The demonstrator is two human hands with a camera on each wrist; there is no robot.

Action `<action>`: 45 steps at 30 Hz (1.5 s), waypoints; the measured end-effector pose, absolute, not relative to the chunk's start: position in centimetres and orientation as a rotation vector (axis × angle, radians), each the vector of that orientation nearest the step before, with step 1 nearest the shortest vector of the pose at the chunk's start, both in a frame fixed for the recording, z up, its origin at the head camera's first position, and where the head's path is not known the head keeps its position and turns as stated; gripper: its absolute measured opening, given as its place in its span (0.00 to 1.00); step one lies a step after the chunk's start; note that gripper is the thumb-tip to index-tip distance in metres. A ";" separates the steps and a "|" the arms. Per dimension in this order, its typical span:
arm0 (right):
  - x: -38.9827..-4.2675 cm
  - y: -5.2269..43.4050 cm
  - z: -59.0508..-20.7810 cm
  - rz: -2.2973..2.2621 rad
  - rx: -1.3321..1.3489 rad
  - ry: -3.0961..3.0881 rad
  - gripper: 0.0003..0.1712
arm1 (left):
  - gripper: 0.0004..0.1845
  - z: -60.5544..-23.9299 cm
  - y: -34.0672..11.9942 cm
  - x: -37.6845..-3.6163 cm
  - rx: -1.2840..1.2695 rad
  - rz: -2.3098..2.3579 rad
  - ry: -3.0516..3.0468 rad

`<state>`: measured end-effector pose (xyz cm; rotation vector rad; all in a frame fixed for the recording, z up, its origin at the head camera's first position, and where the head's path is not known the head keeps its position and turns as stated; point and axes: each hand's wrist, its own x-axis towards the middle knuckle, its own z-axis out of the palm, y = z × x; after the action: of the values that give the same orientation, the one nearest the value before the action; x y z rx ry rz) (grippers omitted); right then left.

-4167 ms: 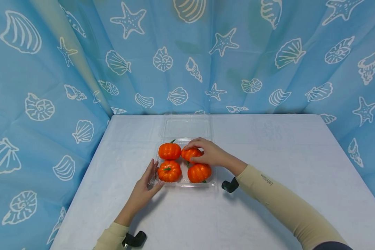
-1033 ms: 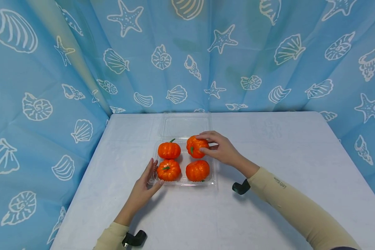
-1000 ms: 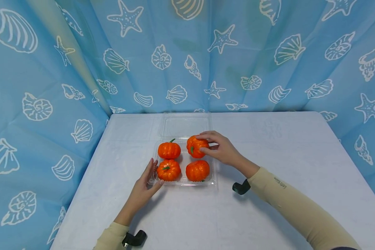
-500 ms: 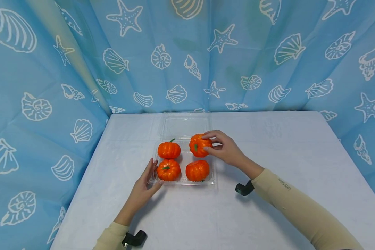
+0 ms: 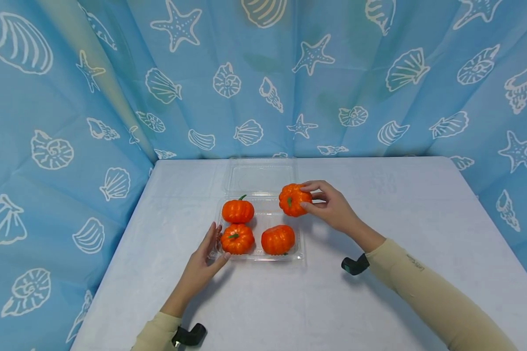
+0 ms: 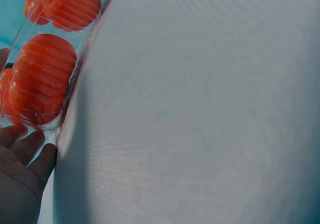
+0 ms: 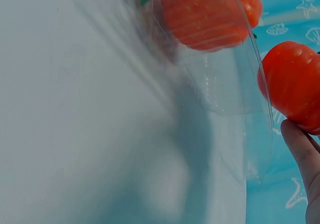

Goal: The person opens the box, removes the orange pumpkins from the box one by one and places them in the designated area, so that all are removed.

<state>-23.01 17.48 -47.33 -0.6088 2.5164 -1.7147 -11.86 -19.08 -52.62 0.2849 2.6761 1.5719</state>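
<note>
My right hand (image 5: 334, 208) pinches a small orange pumpkin (image 5: 292, 201) between thumb and fingers, raised over the back right corner of a clear plastic clamshell box (image 5: 263, 257). Its green stem faces the front. In the right wrist view this pumpkin (image 7: 290, 84) appears beyond the box's clear wall. Three more pumpkins sit in the box: one at back left (image 5: 238, 211), one at front left (image 5: 237, 240) and one at front right (image 5: 278, 240). My left hand (image 5: 202, 263) rests against the box's left side and front corner, fingers extended; in the left wrist view its fingertips meet the box edge.
The box's clear lid (image 5: 261, 176) lies folded back toward the table's far edge. A white cloth (image 5: 399, 234) covers the table. Behind and at the sides hangs a blue curtain (image 5: 254, 73) with white shells and starfish. A black wrist camera (image 5: 354, 264) hangs below the right wrist.
My right hand has lifted the back right pumpkin out of its place and carried it up and to the right. The left hand and the other pumpkins have stayed nearly still.
</note>
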 end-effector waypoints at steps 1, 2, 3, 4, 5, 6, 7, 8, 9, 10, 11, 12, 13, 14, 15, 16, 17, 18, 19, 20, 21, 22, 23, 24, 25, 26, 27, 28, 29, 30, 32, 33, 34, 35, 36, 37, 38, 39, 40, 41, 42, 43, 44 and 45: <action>-23.0 17.7 -47.3 -1.723 -0.601 2.516 0.19 | 0.49 -52.6 -19.0 -11.8 0.281 1.572 2.675; -23.0 17.9 -47.3 -1.731 -0.592 2.518 0.19 | 0.49 -52.6 -19.0 -11.8 0.279 1.570 2.675; -23.0 18.1 -47.3 -1.738 -0.583 2.522 0.19 | 0.49 -52.6 -19.0 -11.8 0.277 1.569 2.675; -23.0 18.3 -47.3 -1.745 -0.576 2.527 0.19 | 0.49 -52.6 -19.0 -11.8 0.277 1.568 2.675; -23.0 18.5 -47.3 -1.754 -0.577 2.532 0.19 | 0.49 -52.6 -19.0 -11.8 0.275 1.567 2.675; -23.0 18.7 -47.3 -1.765 -0.575 2.539 0.19 | 0.49 -52.5 -19.0 -11.8 0.274 1.567 2.675; -23.0 18.9 -47.4 -1.776 -0.568 2.550 0.19 | 0.49 -52.6 -18.9 -11.8 0.273 1.567 2.674; -23.0 19.1 -47.4 -1.786 -0.559 2.565 0.19 | 0.49 -52.6 -18.9 -11.8 0.274 1.565 2.675; -23.0 19.3 -47.5 -1.795 -0.548 2.584 0.19 | 0.49 -52.6 -18.9 -11.8 0.275 1.566 2.675; -23.1 19.5 -47.6 -1.803 -0.537 2.602 0.19 | 0.49 -52.6 -18.9 -11.8 0.277 1.563 2.678; -23.1 19.7 -47.7 -1.810 -0.527 2.620 0.20 | 0.49 -52.6 -18.9 -11.8 0.276 1.562 2.679; -23.2 20.0 -47.9 -1.818 -0.505 2.637 0.20 | 0.49 -52.5 -18.9 -11.8 0.276 1.562 2.681; -23.3 20.2 -48.0 -1.817 -0.487 2.655 0.21 | 0.49 -52.5 -18.9 -11.8 0.276 1.560 2.684; -23.4 20.4 -48.2 -1.820 -0.468 2.664 0.21 | 0.49 -52.5 -18.9 -11.8 0.276 1.560 2.685; -23.4 20.6 -48.4 -1.819 -0.447 2.670 0.22 | 0.49 -52.5 -18.9 -11.8 0.275 1.561 2.686; -23.5 20.8 -48.5 -1.811 -0.429 2.674 0.22 | 0.49 -52.5 -18.9 -11.8 0.274 1.561 2.686; -23.5 21.0 -48.7 -1.800 -0.410 2.677 0.23 | 0.49 -52.5 -18.9 -11.8 0.273 1.561 2.685; -23.6 21.2 -48.9 -1.782 -0.385 2.680 0.23 | 0.49 -52.5 -18.9 -11.8 0.273 1.564 2.684; -23.6 21.4 -49.1 -1.761 -0.366 2.681 0.23 | 0.49 -52.5 -18.9 -11.8 0.274 1.566 2.682; -23.6 21.7 -49.3 -1.739 -0.345 2.681 0.24 | 0.49 -52.5 -18.9 -11.8 0.279 1.570 2.682; -23.7 21.9 -49.5 -1.713 -0.325 2.681 0.24 | 0.49 -52.4 -18.9 -11.8 0.277 1.571 2.682; -23.8 22.1 -49.8 -1.692 -0.308 2.681 0.24 | 0.49 -52.4 -18.9 -11.8 0.278 1.571 2.682; -23.8 22.2 -49.9 -1.676 -0.292 2.676 0.24 | 0.49 -52.4 -18.9 -11.8 0.279 1.573 2.682; -23.8 22.4 -50.1 -1.660 -0.273 2.674 0.25 | 0.49 -52.4 -18.9 -11.8 0.279 1.577 2.679; -23.9 22.5 -50.3 -1.651 -0.258 2.668 0.25 | 0.49 -52.4 -18.9 -11.8 0.280 1.575 2.680; -23.9 22.7 -50.5 -1.643 -0.245 2.665 0.25 | 0.49 -52.4 -18.9 -11.8 0.282 1.573 2.682; -24.0 22.8 -50.7 -1.633 -0.230 2.665 0.25 | 0.49 -52.4 -18.9 -11.8 0.280 1.572 2.682; -24.0 22.9 -50.9 -1.627 -0.223 2.665 0.25 | 0.49 -52.4 -18.9 -11.8 0.282 1.574 2.682; -24.0 23.1 -51.0 -1.628 -0.215 2.660 0.25 | 0.49 -52.4 -18.9 -11.8 0.284 1.575 2.683; -24.1 23.2 -51.1 -1.633 -0.214 2.656 0.25 | 0.49 -52.4 -18.9 -11.8 0.286 1.575 2.685; -24.1 23.5 -51.3 -1.656 -0.213 2.642 0.26 | 0.49 -52.4 -18.9 -11.7 0.292 1.579 2.688; -24.1 23.6 -51.4 -1.663 -0.211 2.640 0.26 | 0.49 -52.3 -18.9 -11.7 0.293 1.584 2.687; -24.1 23.7 -51.4 -1.671 -0.210 2.636 0.27 | 0.49 -52.4 -18.8 -11.7 0.294 1.587 2.688; -24.1 23.7 -51.5 -1.680 -0.202 2.631 0.27 | 0.48 -52.4 -18.8 -11.7 0.296 1.590 2.689; -24.1 23.8 -51.5 -1.679 -0.194 2.630 0.28 | 0.48 -52.4 -18.8 -11.7 0.300 1.593 2.690; -24.0 23.8 -51.5 -1.677 -0.178 2.629 0.28 | 0.48 -52.4 -18.9 -11.7 0.302 1.594 2.691; -24.0 23.8 -51.6 -1.675 -0.163 2.625 0.29 | 0.48 -52.4 -18.8 -11.7 0.305 1.595 2.694; -24.0 23.8 -51.6 -1.673 -0.141 2.622 0.29 | 0.47 -52.4 -18.9 -11.7 0.304 1.596 2.695; -24.0 23.8 -51.7 -1.672 -0.124 2.616 0.29 | 0.47 -52.4 -18.9 -11.7 0.303 1.595 2.696; -24.0 23.8 -51.8 -1.675 -0.104 2.605 0.28 | 0.47 -52.4 -18.9 -11.7 0.303 1.593 2.698; -24.1 23.8 -51.9 -1.672 -0.086 2.598 0.28 | 0.48 -52.4 -18.8 -11.7 0.303 1.589 2.699; -24.1 23.8 -52.0 -1.672 -0.070 2.592 0.28 | 0.48 -52.3 -18.8 -11.7 0.301 1.582 2.700; -24.1 23.7 -52.1 -1.672 -0.058 2.585 0.28 | 0.48 -52.3 -18.8 -11.7 0.300 1.578 2.700; -24.1 23.7 -52.2 -1.668 -0.046 2.584 0.27 | 0.48 -52.3 -18.8 -11.7 0.296 1.574 2.699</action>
<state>-24.14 23.69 -52.22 -0.0465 2.5845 -1.6682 -11.71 -18.81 -52.31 0.2957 2.6994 1.5736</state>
